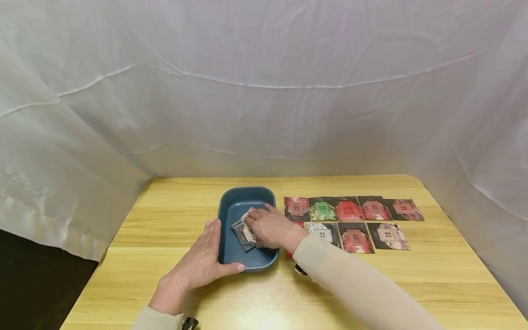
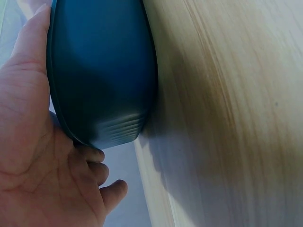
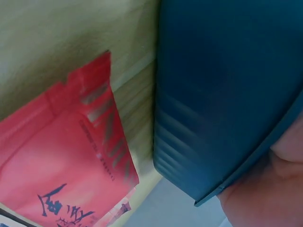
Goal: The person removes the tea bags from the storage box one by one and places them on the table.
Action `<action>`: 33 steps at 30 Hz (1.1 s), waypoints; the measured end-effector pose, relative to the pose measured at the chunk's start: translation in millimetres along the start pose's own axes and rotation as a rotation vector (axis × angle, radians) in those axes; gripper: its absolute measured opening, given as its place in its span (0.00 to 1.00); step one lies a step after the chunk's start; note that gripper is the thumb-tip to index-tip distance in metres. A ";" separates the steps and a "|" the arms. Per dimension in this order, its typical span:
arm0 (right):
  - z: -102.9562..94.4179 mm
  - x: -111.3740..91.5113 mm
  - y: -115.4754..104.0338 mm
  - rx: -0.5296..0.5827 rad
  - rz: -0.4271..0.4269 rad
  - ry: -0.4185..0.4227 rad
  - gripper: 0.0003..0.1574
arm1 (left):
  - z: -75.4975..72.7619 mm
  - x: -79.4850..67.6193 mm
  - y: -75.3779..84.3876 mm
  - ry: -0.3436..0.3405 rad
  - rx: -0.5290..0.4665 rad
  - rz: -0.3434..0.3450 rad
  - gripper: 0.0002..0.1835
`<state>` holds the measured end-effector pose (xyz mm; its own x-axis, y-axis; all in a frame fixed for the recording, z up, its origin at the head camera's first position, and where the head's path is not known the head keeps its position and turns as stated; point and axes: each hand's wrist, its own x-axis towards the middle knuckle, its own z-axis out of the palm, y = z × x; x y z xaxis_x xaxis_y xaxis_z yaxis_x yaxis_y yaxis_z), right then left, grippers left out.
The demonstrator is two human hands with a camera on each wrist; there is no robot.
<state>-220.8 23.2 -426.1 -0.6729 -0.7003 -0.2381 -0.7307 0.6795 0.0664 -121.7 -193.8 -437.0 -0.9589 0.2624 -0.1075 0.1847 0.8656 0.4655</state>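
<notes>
A dark blue rectangular basin (image 1: pixel 232 261) stands on the table with several small flat packets (image 1: pixel 243 237) inside, some dark, some pale. My left hand (image 1: pixel 201 254) lies along its left side, fingers straight at the rim and thumb stretched over the near rim; the left wrist view shows the palm against the basin's wall. My right hand (image 1: pixel 272 228) reaches over the right rim into the basin. Its fingers bend down onto a pale packet (image 1: pixel 249 233); I cannot tell whether they pinch it. In the right wrist view the fingertips are hidden behind the basin's wall.
Right of the basin, several square packets lie in two rows: a far row with a green packet (image 1: pixel 323 209) among red and dark ones, and a nearer row ending in a dark, pale-patterned packet (image 1: pixel 388 236). A red packet (image 3: pixel 71 156) lies close beside the basin, partly under my right forearm.
</notes>
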 end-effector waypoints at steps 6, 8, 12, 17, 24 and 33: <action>2.4 2.4 -0.5 -0.030 0.004 0.001 0.52 | -0.4 0.3 0.0 -0.001 -0.004 -0.002 0.73; 2.2 2.6 -0.6 -0.030 0.004 0.003 0.53 | -0.3 0.5 -0.2 -0.001 -0.006 -0.003 0.73; 1.7 2.4 -0.7 -0.022 0.001 0.009 0.53 | -0.1 0.6 -0.5 0.002 -0.008 -0.002 0.73; 2.1 2.6 -0.9 -0.018 0.005 0.021 0.52 | -0.2 0.7 -0.6 0.000 -0.012 -0.001 0.73; 3.5 2.7 -0.9 -0.015 0.023 0.040 0.52 | -0.2 0.6 -0.4 -0.004 -0.015 -0.004 0.73; 5.7 4.2 0.5 -0.017 0.024 0.087 0.54 | 0.3 0.2 -0.7 -0.005 -0.010 -0.004 0.73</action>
<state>-223.3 21.9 -432.6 -0.6975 -0.7004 -0.1516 -0.7153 0.6933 0.0880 -121.9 -194.2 -437.7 -0.9586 0.2611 -0.1141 0.1786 0.8626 0.4734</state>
